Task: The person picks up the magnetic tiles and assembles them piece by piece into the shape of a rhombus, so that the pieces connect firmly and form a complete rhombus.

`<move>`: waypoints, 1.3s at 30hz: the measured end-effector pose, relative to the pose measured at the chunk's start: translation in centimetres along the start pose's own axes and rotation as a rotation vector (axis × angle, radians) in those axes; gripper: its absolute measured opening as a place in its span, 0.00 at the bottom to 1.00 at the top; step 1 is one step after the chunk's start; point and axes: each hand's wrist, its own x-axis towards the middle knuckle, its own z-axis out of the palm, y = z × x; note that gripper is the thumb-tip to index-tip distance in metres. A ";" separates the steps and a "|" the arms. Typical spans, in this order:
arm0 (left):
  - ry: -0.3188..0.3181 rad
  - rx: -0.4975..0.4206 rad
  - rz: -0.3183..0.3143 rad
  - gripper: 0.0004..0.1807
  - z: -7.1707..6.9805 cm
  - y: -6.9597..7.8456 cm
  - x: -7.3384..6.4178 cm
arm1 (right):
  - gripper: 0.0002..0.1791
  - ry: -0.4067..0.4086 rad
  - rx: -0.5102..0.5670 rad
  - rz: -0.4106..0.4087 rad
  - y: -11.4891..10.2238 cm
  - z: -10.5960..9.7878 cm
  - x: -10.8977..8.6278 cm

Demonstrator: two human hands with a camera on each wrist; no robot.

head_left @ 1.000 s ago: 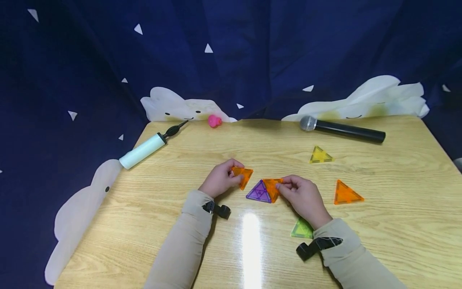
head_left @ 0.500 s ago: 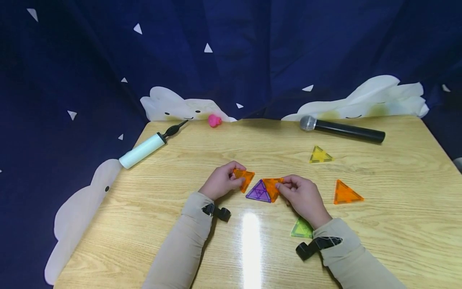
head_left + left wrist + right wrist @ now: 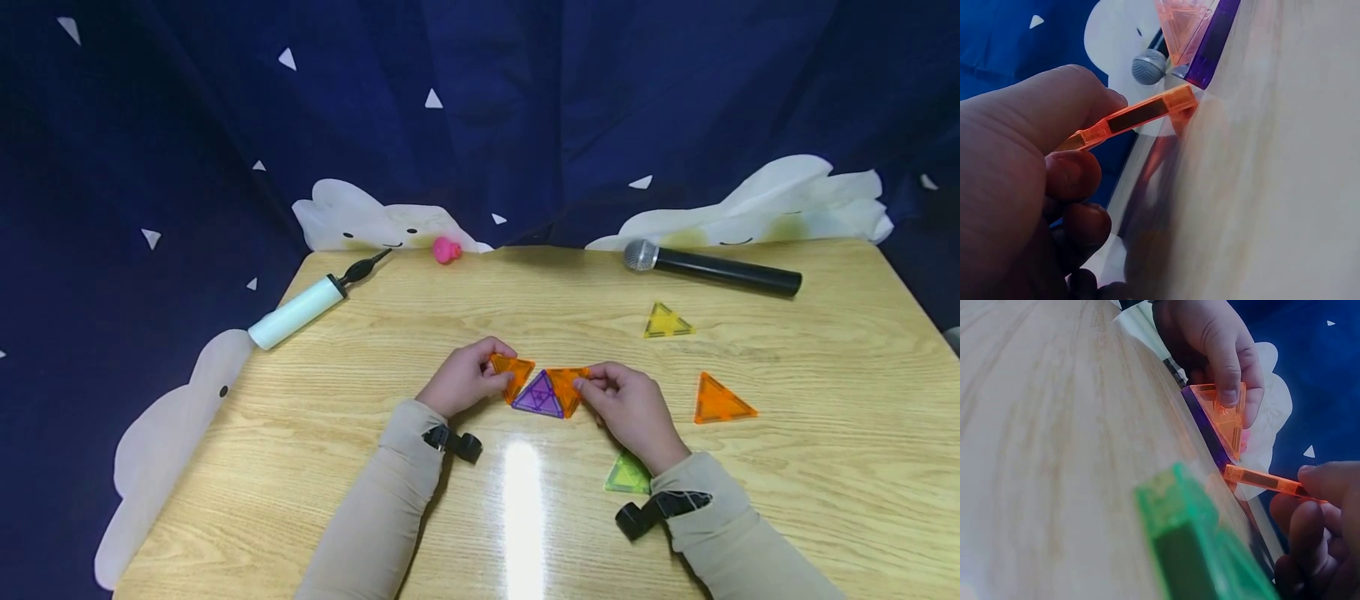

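Between thumb and fingers my left hand (image 3: 467, 379) pinches an orange triangular magnetic tile (image 3: 1138, 115), tilted in the left wrist view with its lower corner near the wood. A purple triangular magnetic tile (image 3: 538, 398) stands just right of it. My right hand (image 3: 630, 408) pinches a second orange triangular tile (image 3: 1263, 480) whose edge meets the purple tile's right side. Below the right wrist lies a green triangular tile (image 3: 627, 475), partly covered by the sleeve; it looms blurred in the right wrist view.
A third orange tile (image 3: 720, 400) and a yellow triangular tile (image 3: 666, 322) lie to the right. Behind them is a black microphone (image 3: 720, 271). A pale blue hand pump (image 3: 300, 310) lies far left, and a small pink object (image 3: 446, 250) sits at the table's back edge.
My left hand has moved slightly right and nearer me, bringing its orange tile up to the purple tile's left side. The right hand has stayed in place.
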 end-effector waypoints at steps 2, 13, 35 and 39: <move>-0.002 -0.004 0.000 0.15 0.1 0.0 0.0 | 0.16 0.001 -0.004 -0.003 0.0 0.0 0.0; -0.009 0.001 0.014 0.15 0.3 0.2 0.0 | 0.17 0.001 -0.007 -0.006 0.0 0.0 0.1; -0.071 -0.083 -0.015 0.09 -0.1 -0.1 0.0 | 0.18 0.038 -0.008 -0.048 0.2 0.2 0.0; -0.100 0.027 0.016 0.12 0.1 0.1 0.0 | 0.17 0.040 -0.003 -0.051 0.2 0.2 -0.1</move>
